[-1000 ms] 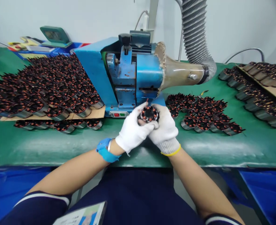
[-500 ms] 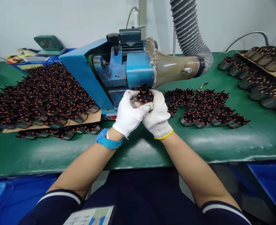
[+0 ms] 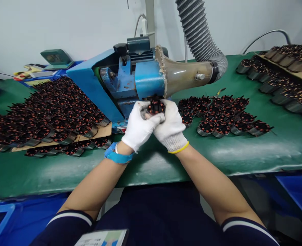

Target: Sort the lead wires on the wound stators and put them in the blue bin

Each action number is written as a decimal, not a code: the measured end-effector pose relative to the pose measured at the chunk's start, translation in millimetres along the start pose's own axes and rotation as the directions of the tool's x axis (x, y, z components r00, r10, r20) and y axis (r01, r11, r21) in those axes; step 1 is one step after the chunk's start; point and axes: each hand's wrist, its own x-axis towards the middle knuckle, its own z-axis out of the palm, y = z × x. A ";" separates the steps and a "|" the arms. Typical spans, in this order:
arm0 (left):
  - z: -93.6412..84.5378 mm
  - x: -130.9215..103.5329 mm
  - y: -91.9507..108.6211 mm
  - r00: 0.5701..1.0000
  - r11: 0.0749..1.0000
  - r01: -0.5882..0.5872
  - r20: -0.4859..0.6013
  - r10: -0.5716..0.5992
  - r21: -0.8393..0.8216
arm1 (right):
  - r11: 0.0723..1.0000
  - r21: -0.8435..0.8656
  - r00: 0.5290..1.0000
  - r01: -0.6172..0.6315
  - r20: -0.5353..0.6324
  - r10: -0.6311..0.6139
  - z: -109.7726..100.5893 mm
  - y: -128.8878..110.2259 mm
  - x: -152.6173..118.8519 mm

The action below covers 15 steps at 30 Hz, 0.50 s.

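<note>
A motor stator point(image 3: 156, 107), black with copper windings, is held between my two hands, right against the front of the blue machine point(image 3: 149, 77). My left hand point(image 3: 142, 126), in a white glove with some fingertips bare, closes on its left side. My right hand point(image 3: 170, 124), in a white knit glove with a yellow cuff, wraps its right side. The gloves hide the lower part of the stator. Whether its top touches the machine I cannot tell.
Stators point(image 3: 61, 109) stand packed on cardboard at the left. A looser group of stators point(image 3: 222, 118) stands on the green bench point(image 3: 243, 153) at the right, with more stators point(image 3: 286, 89) behind. A grey duct hose point(image 3: 198, 34) joins the machine's tan hood point(image 3: 184, 73).
The camera view has shifted slightly, so the machine and hose sit a little further left. Both hands keep the same hold on the stator by the machine.
</note>
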 end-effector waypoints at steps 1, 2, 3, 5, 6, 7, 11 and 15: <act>-2.7 -7.1 -0.2 0.999 1.000 -0.019 0.033 0.019 0.002 | 0.999 -0.030 1.000 0.026 0.015 -0.026 -6.4 -1.3 -4.9; -5.9 -14.9 -0.6 0.997 0.999 -0.037 0.073 0.037 0.002 | 0.997 -0.043 0.997 0.066 0.030 -0.064 -13.4 -2.2 -10.3; -9.3 -22.6 -1.4 0.992 0.999 -0.050 0.117 0.050 -0.001 | 0.993 -0.027 0.993 0.112 0.046 -0.110 -20.5 -2.5 -15.9; -16.0 -35.4 -4.3 0.979 0.998 -0.056 0.194 0.061 -0.029 | 0.982 0.079 0.978 0.170 0.110 -0.178 -33.6 -0.4 -25.8; -19.1 -39.5 -6.3 0.973 0.998 -0.047 0.222 0.057 -0.047 | 0.977 0.142 0.968 0.158 0.171 -0.181 -39.0 2.1 -29.4; -21.8 -41.9 -8.5 0.968 0.997 -0.036 0.245 0.051 -0.066 | 0.973 0.195 0.953 0.121 0.252 -0.169 -43.6 5.3 -31.9; -29.2 -40.2 -15.0 0.947 0.996 0.004 0.322 0.025 -0.089 | 0.951 0.308 0.886 -0.041 0.451 -0.107 -55.4 18.1 -32.4; -30.1 -38.4 -15.9 0.936 0.996 -0.015 0.349 0.045 -0.087 | 0.901 0.386 0.904 -0.201 0.427 0.019 -64.7 23.1 -24.0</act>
